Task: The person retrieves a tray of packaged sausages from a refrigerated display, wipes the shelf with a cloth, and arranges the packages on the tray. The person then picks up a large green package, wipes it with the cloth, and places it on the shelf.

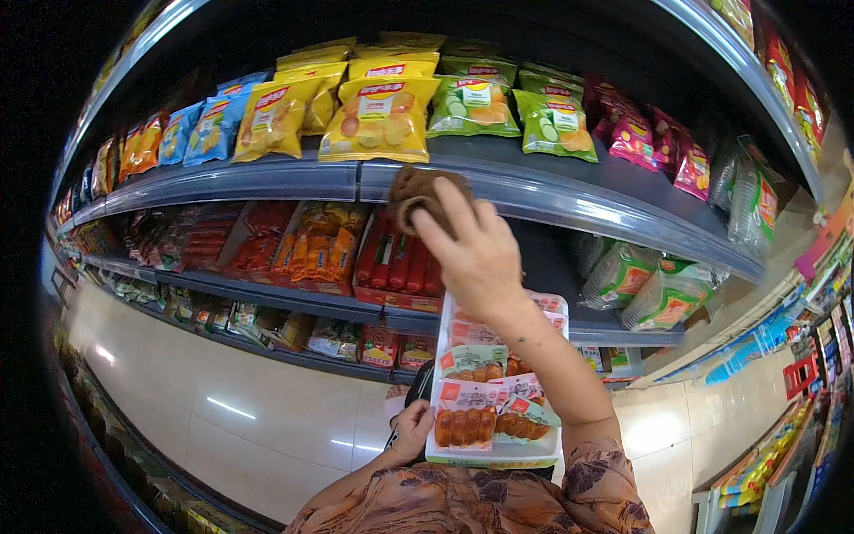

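Note:
My right hand (477,253) grips a folded brown cloth (427,193) against the clear plastic front strip (560,200) of the shelf, just below the yellow bags of potato chips (383,120). My left hand (411,430) holds the left edge of a white tray (437,400) close to my body. Vacuum-packed brown snacks (465,427) lie in the tray, in clear packets with pink or green tops. My right forearm passes over the tray and hides part of it.
Green chip bags (557,127) and pink bags (634,137) stand right of the yellow ones. On the lower shelf are red-wrapped sausages (400,267), orange packets (320,250) and sleeves of plastic cups (667,294). A display rack (767,460) stands at the lower right, on the tiled floor (267,414).

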A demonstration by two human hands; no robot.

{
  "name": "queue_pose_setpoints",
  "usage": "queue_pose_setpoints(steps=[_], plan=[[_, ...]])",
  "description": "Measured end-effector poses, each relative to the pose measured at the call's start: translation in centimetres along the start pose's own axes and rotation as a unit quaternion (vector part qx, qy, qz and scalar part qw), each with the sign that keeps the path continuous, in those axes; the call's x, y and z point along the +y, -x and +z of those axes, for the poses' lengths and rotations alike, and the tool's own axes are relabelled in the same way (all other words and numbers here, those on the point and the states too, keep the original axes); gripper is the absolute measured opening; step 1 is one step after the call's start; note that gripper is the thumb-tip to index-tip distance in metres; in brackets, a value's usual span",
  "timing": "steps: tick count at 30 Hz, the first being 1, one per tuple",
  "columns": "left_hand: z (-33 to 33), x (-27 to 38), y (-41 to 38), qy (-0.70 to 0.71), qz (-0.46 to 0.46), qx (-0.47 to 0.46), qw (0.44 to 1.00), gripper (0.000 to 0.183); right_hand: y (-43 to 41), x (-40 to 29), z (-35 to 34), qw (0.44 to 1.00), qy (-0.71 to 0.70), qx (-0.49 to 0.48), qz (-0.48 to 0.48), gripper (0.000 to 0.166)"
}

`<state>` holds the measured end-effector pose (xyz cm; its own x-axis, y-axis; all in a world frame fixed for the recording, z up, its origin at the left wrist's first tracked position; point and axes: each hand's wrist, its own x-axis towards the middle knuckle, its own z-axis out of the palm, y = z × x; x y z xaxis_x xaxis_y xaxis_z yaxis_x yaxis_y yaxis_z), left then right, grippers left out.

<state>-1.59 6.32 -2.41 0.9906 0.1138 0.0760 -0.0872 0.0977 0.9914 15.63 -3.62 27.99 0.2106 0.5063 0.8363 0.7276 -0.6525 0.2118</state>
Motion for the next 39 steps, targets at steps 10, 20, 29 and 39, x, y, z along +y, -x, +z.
queue_pose_setpoints(steps=[10,20,29,39], plan=[[0.1,-0.3,-0.2,-0.022,0.030,-0.007,0.999,0.016,8.2,10.6,-8.7,0.957,0.196,0.102,0.187,0.034],[-0.1,-0.2,-0.5,-0.014,0.062,-0.010,0.998,0.021,4.9,5.1,-3.5,0.992,0.046,0.081,0.089,0.038],[0.3,0.0,-0.5,0.011,0.071,0.005,0.997,0.020,6.0,8.6,-5.4,0.974,0.126,0.128,0.139,0.037],[0.8,0.8,-0.3,-0.037,0.070,0.015,0.997,0.016,8.5,10.7,-8.6,0.932,0.102,0.221,0.267,0.026]])
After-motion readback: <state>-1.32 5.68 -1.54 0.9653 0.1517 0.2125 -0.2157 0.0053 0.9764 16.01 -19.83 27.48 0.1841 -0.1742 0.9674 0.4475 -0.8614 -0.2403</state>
